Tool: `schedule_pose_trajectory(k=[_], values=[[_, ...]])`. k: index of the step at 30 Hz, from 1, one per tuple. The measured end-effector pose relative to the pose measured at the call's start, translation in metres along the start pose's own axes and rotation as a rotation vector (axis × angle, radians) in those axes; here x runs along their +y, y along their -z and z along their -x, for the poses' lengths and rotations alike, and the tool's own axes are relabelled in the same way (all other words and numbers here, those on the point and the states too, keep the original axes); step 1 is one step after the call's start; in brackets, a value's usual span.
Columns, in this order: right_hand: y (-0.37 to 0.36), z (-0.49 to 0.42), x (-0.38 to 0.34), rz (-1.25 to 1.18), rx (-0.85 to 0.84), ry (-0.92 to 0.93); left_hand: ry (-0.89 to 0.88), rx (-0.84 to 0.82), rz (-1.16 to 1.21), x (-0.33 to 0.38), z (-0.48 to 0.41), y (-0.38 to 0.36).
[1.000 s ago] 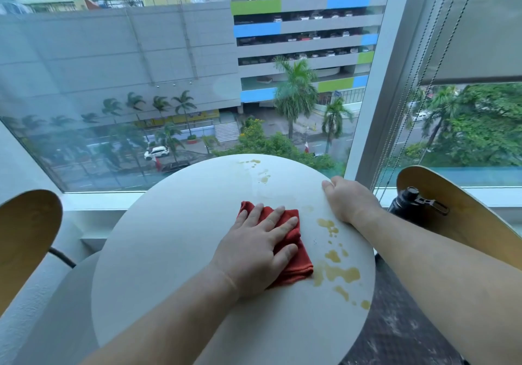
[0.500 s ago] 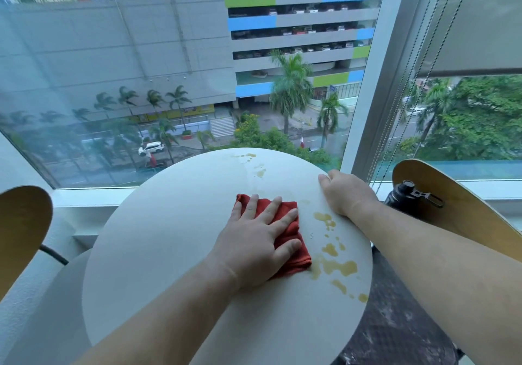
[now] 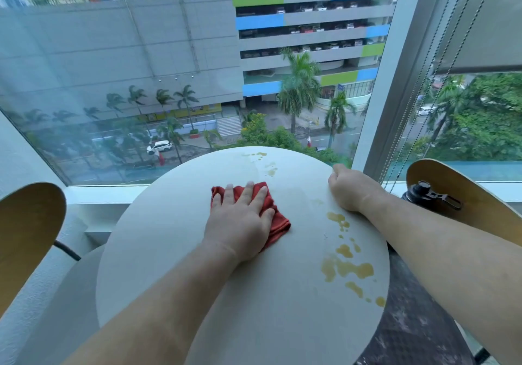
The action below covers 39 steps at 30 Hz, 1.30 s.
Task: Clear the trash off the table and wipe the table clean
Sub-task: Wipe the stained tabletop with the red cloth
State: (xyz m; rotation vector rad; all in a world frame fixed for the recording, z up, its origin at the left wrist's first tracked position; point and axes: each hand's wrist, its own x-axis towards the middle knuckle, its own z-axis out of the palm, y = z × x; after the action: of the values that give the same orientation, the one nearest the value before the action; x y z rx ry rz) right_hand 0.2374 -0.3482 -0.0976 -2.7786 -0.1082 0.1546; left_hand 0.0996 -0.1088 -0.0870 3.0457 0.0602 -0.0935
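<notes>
The crumpled red cloth (image 3: 275,215) sits near the middle of the round pale-grey table (image 3: 158,251), a little toward the far edge, pinned flat under the left hand (image 3: 240,220) — palm down, fingers spread and pointing to the window, not gripping, just pressing. To its left the tabletop is bare right out to the left edge, plenty of room there. On the right side, yellow-brown spill patches (image 3: 346,268) run along the right edge, with smaller yellow-brown drops (image 3: 268,164) by the far edge. The right hand (image 3: 350,186) rests at the far-right edge, fingers curled in on the rim — a loose fist, forearm lying across the right edge. Just beyond that edge, a black capped bottle (image 3: 421,195) stands against a curved wooden chair back (image 3: 480,195).
</notes>
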Motion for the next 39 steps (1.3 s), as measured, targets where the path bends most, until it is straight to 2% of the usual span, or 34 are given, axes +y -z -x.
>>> schedule_pose_trajectory(k=[4, 8, 11, 13, 18, 24, 30, 35, 39], values=[[-0.002, -0.005, 0.001, -0.019, 0.053, 0.073, -0.071, -0.002, 0.007, 0.021, -0.017, -0.001], [-0.001, -0.006, 0.000, -0.034, 0.129, 0.252, -0.164, 0.024, 0.002, 0.028, -0.006, -0.006], [0.000, -0.007, -0.001, -0.052, 0.214, 0.428, -0.167, 0.036, -0.002, 0.026, 0.014, -0.009], [0.002, -0.009, -0.002, -0.059, 0.200, 0.474, -0.137, 0.044, 0.006, 0.021, 0.024, -0.009], [0.002, -0.010, -0.004, -0.075, 0.138, 0.421, -0.031, 0.022, 0.011, -0.003, 0.020, -0.007], [0.000, -0.014, -0.003, -0.066, 0.110, 0.311, 0.087, 0.008, -0.002, -0.026, -0.036, 0.004], [-0.002, -0.017, -0.003, -0.055, 0.108, 0.243, -0.070, 0.007, -0.001, -0.004, -0.076, 0.005], [0.000, -0.016, -0.006, -0.052, 0.122, 0.200, -0.263, 0.028, 0.027, 0.001, -0.056, 0.001], [-0.003, -0.013, -0.006, -0.055, 0.117, 0.129, -0.276, 0.023, 0.033, -0.016, -0.031, -0.001]])
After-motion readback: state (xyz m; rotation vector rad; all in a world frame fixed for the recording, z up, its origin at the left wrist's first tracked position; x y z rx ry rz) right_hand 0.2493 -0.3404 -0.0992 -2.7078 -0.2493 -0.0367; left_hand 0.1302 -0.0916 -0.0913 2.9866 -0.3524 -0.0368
